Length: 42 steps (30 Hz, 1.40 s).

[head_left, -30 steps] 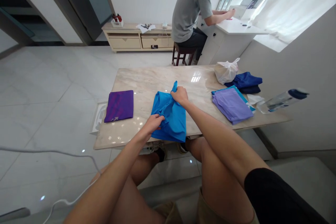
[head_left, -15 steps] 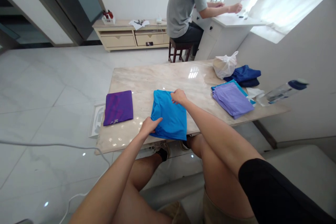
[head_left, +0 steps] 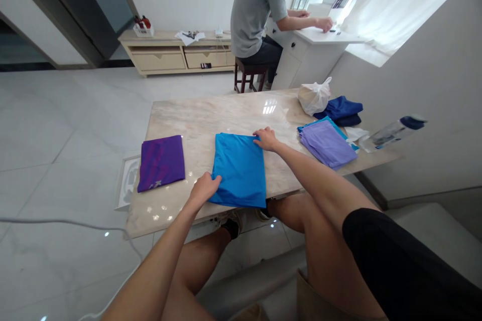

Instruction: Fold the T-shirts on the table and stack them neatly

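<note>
A blue garment [head_left: 240, 170], folded into a near square, lies flat on the marble-patterned table [head_left: 196, 115], its lower end at the table's near edge. My left hand [head_left: 205, 188] is closed on its left edge, thumb on top and the other fingers partly hidden. At the upper right corner rests my right hand [head_left: 266, 139], fingers slightly apart and tips touching the fabric. To the left lies a folded purple garment [head_left: 161, 163] with a small pale print. A stack topped by a lavender folded garment [head_left: 327, 144] sits to the right, with bright blue fabric under it.
Behind the stack are a white plastic bag [head_left: 314, 98] and dark blue fabric [head_left: 343, 109]. A clear water bottle [head_left: 391, 133] stands at the right. A person in a grey shirt [head_left: 256, 10] sits at a white desk [head_left: 316, 55]. A cable [head_left: 68, 221] crosses on the left.
The blue garment's left side, bunched before, now lies smoother and squarer. My left hand has moved to its outer edge, my right hand to the upper right corner. The view has shifted slightly.
</note>
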Each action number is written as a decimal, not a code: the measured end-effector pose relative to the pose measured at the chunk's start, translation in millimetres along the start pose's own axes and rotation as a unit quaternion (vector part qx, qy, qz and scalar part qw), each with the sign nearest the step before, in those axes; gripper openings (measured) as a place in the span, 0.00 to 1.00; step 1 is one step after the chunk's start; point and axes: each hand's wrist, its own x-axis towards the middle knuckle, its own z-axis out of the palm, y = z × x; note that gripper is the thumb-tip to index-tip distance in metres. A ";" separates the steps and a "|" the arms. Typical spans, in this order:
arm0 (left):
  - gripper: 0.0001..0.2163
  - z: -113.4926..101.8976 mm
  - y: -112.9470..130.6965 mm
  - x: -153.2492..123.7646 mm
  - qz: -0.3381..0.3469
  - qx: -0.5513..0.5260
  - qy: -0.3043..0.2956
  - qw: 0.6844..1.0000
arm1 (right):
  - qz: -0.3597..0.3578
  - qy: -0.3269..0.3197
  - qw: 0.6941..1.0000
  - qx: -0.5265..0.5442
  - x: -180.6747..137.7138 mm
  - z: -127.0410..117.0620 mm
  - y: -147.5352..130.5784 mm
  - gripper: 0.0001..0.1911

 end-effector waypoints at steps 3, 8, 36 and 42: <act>0.18 -0.7 -1.2 5.6 0.037 0.032 0.006 0.999 | 0.007 -0.007 1.000 -0.002 7.9 2.5 -0.1 0.20; 0.14 -10.3 -5.4 14.8 0.059 0.044 0.037 0.997 | 0.066 -0.002 0.998 0.008 11.5 2.4 5.9 0.17; 0.12 -20.2 -15.6 17.6 0.074 0.111 0.043 0.990 | 0.043 0.093 0.995 0.015 17.0 -59.3 -42.6 0.18; 0.09 -23.0 -0.1 -0.7 0.016 0.066 -0.016 0.998 | 0.126 0.057 0.986 0.090 -52.3 -74.4 -13.6 0.13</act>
